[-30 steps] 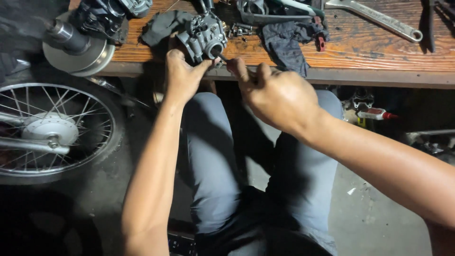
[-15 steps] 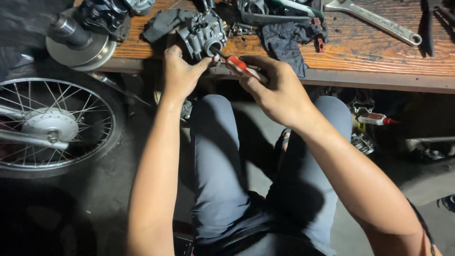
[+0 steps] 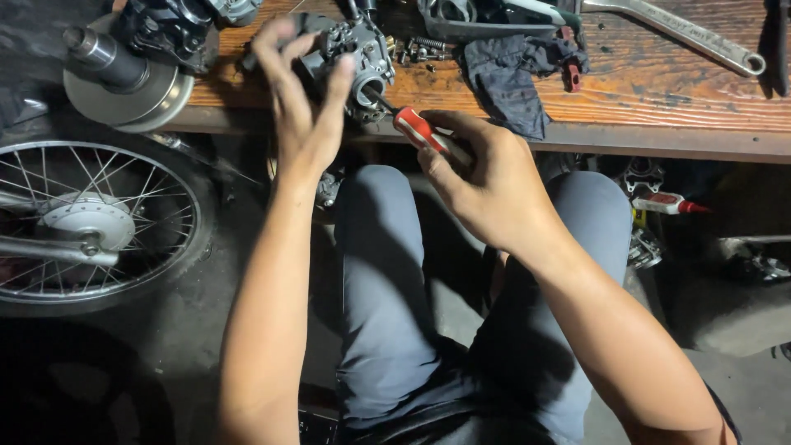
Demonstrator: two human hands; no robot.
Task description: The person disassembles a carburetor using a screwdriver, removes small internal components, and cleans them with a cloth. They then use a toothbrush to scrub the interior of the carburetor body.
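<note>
Two hands work: the left hand [image 3: 306,115] cups a ribbed grey metal carburetor [image 3: 356,56] on the wooden counter [image 3: 659,91], while the right hand [image 3: 494,177] grips a red-handled screwdriver [image 3: 416,130].

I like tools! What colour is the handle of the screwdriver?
Red. The screwdriver sits in the right hand, shown best in the head view.

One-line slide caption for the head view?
Left hand steadies a grey carburetor on the wooden bench; right hand applies a red-handled screwdriver.
</note>
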